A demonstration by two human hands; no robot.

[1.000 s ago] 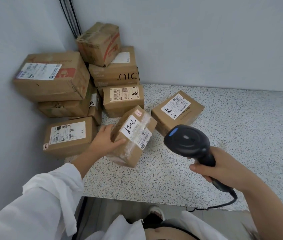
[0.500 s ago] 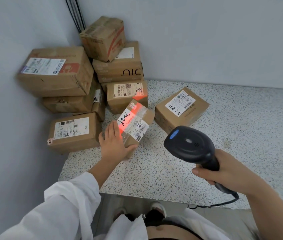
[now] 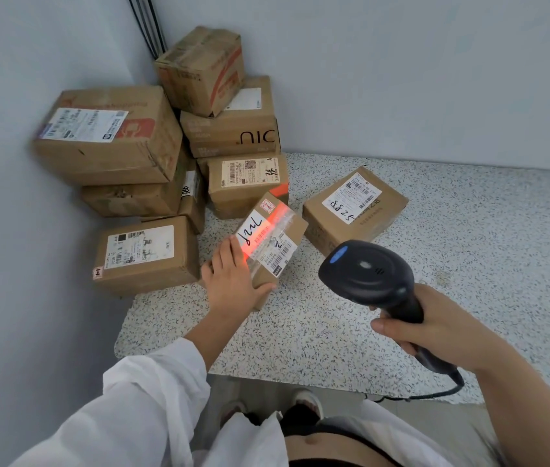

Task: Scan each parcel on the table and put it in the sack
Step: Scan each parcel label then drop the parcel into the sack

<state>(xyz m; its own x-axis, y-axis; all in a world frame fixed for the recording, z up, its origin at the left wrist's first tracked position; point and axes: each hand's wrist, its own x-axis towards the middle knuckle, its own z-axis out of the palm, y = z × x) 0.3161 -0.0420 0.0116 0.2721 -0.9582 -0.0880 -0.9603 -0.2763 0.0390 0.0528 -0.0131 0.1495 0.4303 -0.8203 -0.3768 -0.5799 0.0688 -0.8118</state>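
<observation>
The left hand (image 3: pixel 233 284) holds the parcel (image 3: pixel 275 242) at its near left end, with the fingers laid flat on the side and the thumb around the near corner. The parcel seems to stand tilted on the table (image 3: pixel 468 264), a little left of its middle, with the label (image 3: pixel 250 234) turned up. The right hand (image 3: pixel 435 332) is clenched around the handle of the scanner (image 3: pixel 367 278), which hangs near and right of the parcel and aims far-left. Its red beam (image 3: pixel 268 227) lies across the label and also reaches the left fingertips. To do this step well, I think the left hand must keep the parcel quiet and draw the fingers off the label, so that the beam crosses all bars of the code. The clear tape over the label looks shiny, so a small change of tilt may help against glare. Only after a good reading should the parcel go to the sack, which is not in view. Just right of the parcel lies another box (image 3: pixel 354 203), and a pile (image 3: pixel 152 156) of boxes fills the far left corner.
</observation>
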